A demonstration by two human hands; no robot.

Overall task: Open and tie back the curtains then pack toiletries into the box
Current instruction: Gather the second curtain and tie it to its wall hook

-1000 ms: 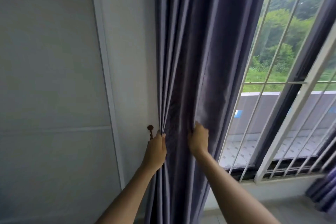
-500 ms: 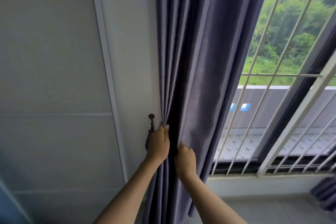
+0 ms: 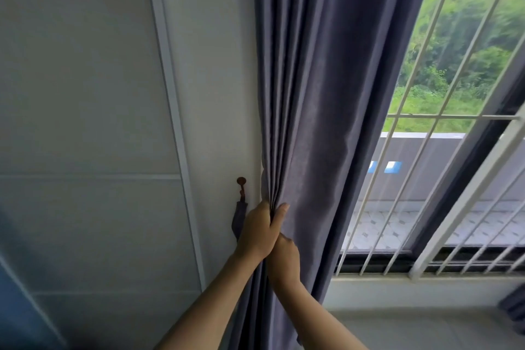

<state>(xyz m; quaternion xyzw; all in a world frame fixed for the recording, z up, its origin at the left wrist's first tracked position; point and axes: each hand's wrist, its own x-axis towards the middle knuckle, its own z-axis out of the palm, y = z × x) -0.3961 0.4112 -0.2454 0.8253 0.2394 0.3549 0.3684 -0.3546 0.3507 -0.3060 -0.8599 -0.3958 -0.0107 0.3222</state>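
A grey-purple curtain (image 3: 321, 94) hangs gathered in folds beside the window. My left hand (image 3: 260, 229) grips the bunched folds at about waist height, thumb across the front. Just below it, touching it, my right hand (image 3: 285, 260) holds the curtain with curled fingers. A small brown wall hook (image 3: 241, 183) sits on the wall left of the curtain, and a strip of grey fabric, the tieback (image 3: 238, 220), hangs from it behind my left hand.
A white wall with a panelled door frame (image 3: 173, 111) fills the left side. To the right is a window with white bars (image 3: 426, 150) and a sill. Another curtain's lower end (image 3: 514, 307) shows at the far right.
My right hand has slid left and down along the curtain until it meets my left hand. The fabric is bunched tighter and more window shows.
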